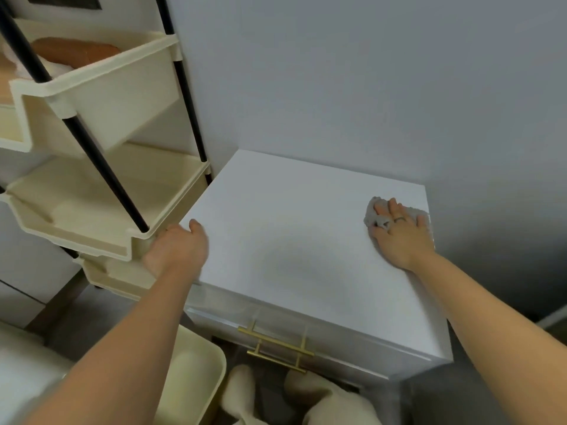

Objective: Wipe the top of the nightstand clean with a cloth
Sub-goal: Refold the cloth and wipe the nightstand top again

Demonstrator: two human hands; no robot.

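The white nightstand [294, 240] fills the middle of the view, its flat top bare. A small grey cloth [376, 210] lies bunched near the top's far right corner. My right hand [399, 237] presses flat on the cloth, fingers spread over it, a ring on one finger. My left hand [178, 250] grips the nightstand's left edge, thumb on top and the fingers hidden over the side.
A cream tiered trolley [101, 191] with black poles stands tight against the nightstand's left side. Gold drawer handles [276, 348] show on the front. A cream bin [196, 378] and pale slippers [322, 400] sit on the floor below. A grey wall runs behind and to the right.
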